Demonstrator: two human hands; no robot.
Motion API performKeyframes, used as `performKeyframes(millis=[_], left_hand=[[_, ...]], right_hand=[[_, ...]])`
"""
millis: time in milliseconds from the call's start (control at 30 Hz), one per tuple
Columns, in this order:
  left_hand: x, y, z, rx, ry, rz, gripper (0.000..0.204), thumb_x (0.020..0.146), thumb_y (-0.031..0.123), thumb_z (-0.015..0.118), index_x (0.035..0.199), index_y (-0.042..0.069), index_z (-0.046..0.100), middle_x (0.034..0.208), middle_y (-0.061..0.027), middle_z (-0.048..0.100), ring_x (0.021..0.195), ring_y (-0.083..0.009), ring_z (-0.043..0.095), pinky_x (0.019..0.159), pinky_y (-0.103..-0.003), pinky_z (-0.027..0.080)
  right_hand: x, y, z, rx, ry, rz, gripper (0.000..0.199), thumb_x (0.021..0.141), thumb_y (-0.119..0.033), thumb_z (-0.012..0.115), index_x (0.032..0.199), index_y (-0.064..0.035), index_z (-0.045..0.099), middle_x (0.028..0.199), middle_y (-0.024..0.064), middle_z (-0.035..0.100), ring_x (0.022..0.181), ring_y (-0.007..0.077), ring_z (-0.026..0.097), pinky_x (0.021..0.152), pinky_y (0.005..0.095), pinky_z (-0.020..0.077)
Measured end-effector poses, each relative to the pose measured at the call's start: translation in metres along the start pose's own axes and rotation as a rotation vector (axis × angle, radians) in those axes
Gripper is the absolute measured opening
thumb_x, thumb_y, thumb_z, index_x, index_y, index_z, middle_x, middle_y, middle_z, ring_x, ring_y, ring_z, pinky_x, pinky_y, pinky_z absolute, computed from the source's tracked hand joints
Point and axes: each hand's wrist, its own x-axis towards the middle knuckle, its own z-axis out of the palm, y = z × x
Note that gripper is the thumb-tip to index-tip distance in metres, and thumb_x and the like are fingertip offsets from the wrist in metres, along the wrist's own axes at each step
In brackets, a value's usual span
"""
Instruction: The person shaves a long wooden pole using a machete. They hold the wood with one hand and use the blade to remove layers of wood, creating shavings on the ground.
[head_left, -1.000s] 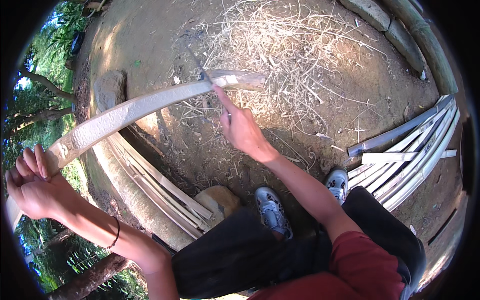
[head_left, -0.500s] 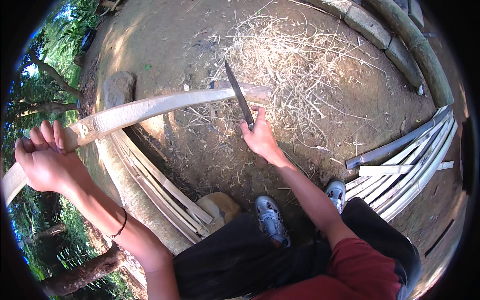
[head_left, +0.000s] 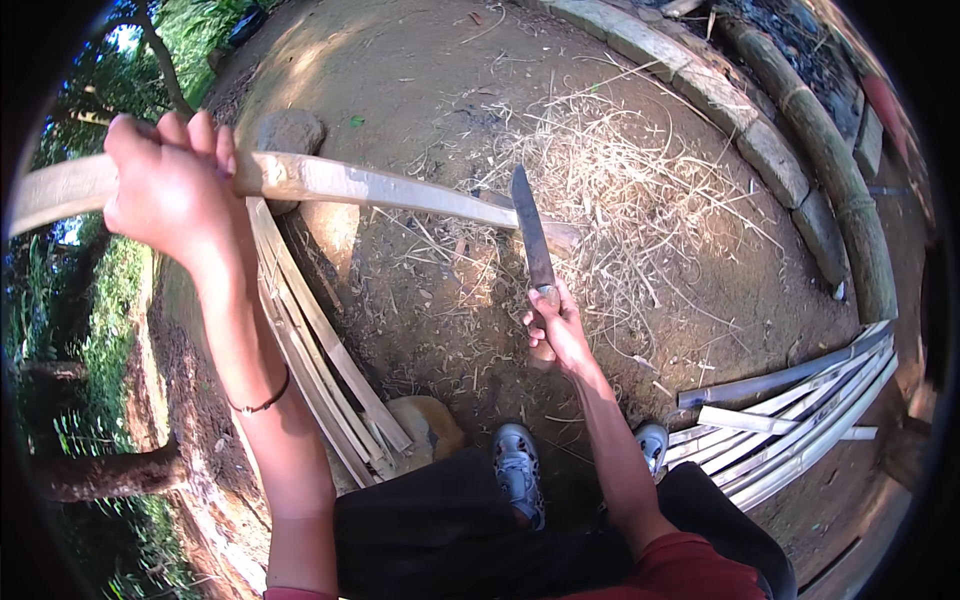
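My left hand [head_left: 172, 190] grips a long pale bamboo strip [head_left: 370, 190] that runs from the far left across to the straw pile, held off the ground. My right hand [head_left: 555, 330] holds a long knife [head_left: 532, 232] by its handle, blade pointing up and away, its upper part crossing just in front of the strip's far end. A thin dark band sits on my left wrist. My knees in black trousers and two grey shoes show at the bottom.
A bundle of split bamboo strips [head_left: 320, 360] leans on a stone [head_left: 430, 425] by my left leg. More strips [head_left: 800, 420] lie at right. Dry shavings [head_left: 620, 190] cover the dirt ahead. A stone kerb [head_left: 780, 150] curves at upper right. A round rock [head_left: 290, 130] sits behind the strip.
My left hand has slid the strip rightward and closer. My right hand has drawn the knife back toward me, with the blade now standing upright across the strip's end.
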Motion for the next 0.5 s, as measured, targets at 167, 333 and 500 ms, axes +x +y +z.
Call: performKeyframes(millis=[167, 333, 500], left_hand=[[-0.007, 0.000, 0.011, -0.021, 0.080, 0.019, 0.043, 0.097, 0.012, 0.045, 0.058, 0.010, 0.028, 0.047, -0.0039, 0.032, 0.037, -0.0118, 0.030, 0.036, -0.031, 0.026], [-0.013, 0.006, 0.013, -0.027, 0.109, -0.014, 0.042, 0.097, 0.011, 0.045, 0.058, 0.009, 0.028, 0.047, -0.0045, 0.033, 0.037, -0.0124, 0.030, 0.036, -0.032, 0.026], [-0.016, 0.005, 0.005, 0.010, 0.081, -0.003, 0.040, 0.097, 0.009, 0.043, 0.059, 0.006, 0.031, 0.048, -0.0055, 0.034, 0.039, -0.0127, 0.032, 0.037, -0.031, 0.027]], right_hand=[[-0.014, -0.002, 0.010, -0.297, 0.159, -0.029, 0.032, 0.098, -0.016, 0.060, 0.125, -0.0146, 0.044, 0.067, -0.0003, 0.053, 0.049, 0.0072, 0.046, 0.039, 0.0243, 0.0390], [-0.023, -0.013, 0.029, -0.793, 0.227, -0.421, 0.042, 0.091, -0.011, 0.064, 0.123, 0.0010, 0.039, 0.061, 0.0061, 0.056, 0.047, 0.0187, 0.055, 0.049, 0.0359, 0.0449], [-0.060, -0.055, 0.076, -0.947, 0.118, -0.504, 0.032, 0.089, -0.007, 0.062, 0.115, 0.0065, 0.049, 0.059, 0.0173, 0.062, 0.056, 0.0326, 0.067, 0.052, 0.0424, 0.0500]])
